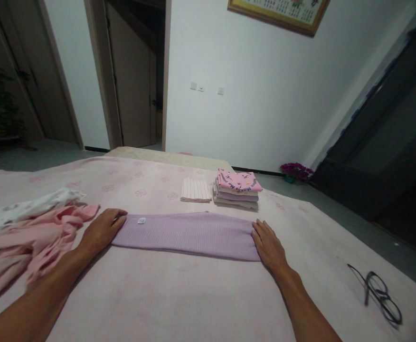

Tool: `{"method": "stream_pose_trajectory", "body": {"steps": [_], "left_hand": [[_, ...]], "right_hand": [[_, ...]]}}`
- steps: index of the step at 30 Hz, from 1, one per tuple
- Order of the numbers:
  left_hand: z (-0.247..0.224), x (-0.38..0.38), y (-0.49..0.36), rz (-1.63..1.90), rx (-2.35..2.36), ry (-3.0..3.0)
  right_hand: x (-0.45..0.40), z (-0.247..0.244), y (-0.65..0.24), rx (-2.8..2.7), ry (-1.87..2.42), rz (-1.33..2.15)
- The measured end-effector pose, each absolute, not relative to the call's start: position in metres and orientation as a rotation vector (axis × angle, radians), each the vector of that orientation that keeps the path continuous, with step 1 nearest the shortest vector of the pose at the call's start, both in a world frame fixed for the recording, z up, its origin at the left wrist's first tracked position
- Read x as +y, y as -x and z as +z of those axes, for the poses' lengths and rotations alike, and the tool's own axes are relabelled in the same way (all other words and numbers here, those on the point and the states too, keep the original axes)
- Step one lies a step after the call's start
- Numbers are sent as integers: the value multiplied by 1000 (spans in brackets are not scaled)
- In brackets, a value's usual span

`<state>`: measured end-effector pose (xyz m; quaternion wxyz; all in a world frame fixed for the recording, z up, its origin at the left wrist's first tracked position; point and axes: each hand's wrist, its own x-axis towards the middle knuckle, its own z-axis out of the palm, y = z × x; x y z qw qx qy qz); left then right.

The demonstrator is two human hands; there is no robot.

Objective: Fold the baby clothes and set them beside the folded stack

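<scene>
A lilac ribbed garment (190, 236) lies folded into a long flat strip across the bed in front of me, a small white label near its left end. At that left end, my left hand (104, 225) is closed on the edge, with thumb and fingers at the cloth. My right hand (270, 244) is at the opposite end, its fingers bent over the edge and its thumb hidden. Just beyond the strip sits a small striped folded cloth (195, 190), beside a stack of folded clothes (237, 195) topped by a pink printed garment (239, 181).
Crumpled pink clothes (47, 235) and a white patterned garment (33, 209) lie to my left. A pair of glasses (381, 294) rests on the pale pink bedsheet (179, 299) at right. Purple flowers (296, 171) stand on the floor past the bed.
</scene>
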<state>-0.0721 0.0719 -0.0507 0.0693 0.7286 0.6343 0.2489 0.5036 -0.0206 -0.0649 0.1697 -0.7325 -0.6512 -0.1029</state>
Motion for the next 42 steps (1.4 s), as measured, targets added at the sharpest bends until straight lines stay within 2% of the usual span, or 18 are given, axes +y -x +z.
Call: {"method": "stream_pose_trajectory", "body": {"steps": [10,21,27,31,35,39,42], "left_hand": [[-29,63,66,542,2169,-2166],[-22,59,59,610,2250,-2010],[-19,63,63,448,2227,-1970],[-13,59,58,505,2277,-2145],[-19,54,34,715,1918,-2508],[-43,52,8,529,1496,-2686],[-56,53,3,372,1514,-2752]], "right_hand": [[-19,-65,-501,-1852,2120,-307],[-21,-64,-499,-1853,2123,-336],[-23,-59,-495,-1882,2161,-394],[-25,-58,-492,-1909,2178,-465],[-27,-56,-488,-1910,2207,-510],[-31,-50,-481,-1927,2215,-553],[-33,-47,-478,-1990,2207,-564]]}}
